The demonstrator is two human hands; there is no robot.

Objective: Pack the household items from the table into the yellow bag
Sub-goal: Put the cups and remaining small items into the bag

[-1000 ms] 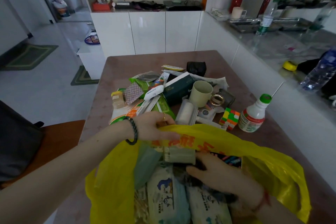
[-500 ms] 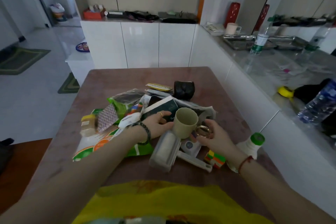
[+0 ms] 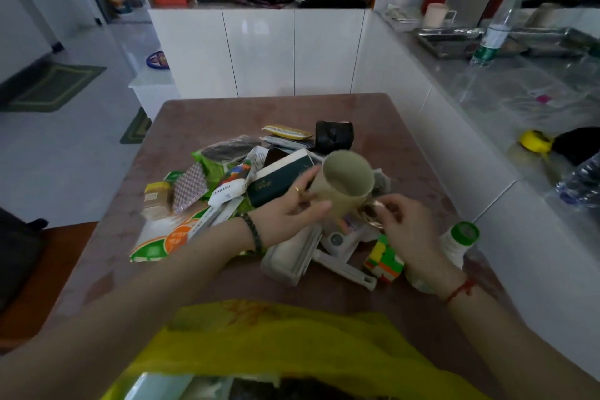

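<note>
Brown table [image 3: 201, 120] fills the view, with the yellow bag [image 3: 292, 338] at its near edge, mouth open. Beyond it, the left hand [image 3: 292, 208] grips the side of a beige cup [image 3: 345, 183] — tilted, raised above the pile — while the right hand [image 3: 406, 224] pinches a gold ring [image 3: 370, 216]. Farther back sits a black pouch [image 3: 334, 136].

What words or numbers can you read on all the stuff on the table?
None can be read for sure.
White tube: dark print, too blurred.
Dark green box: small gold lettering, too small.
Orange and green packet: pale characters, blurred.
Folded leaflet: fine print, too small.
White bottle: its label is hidden by the right hand.
Yellow bag: orange marks, unreadable.
</note>
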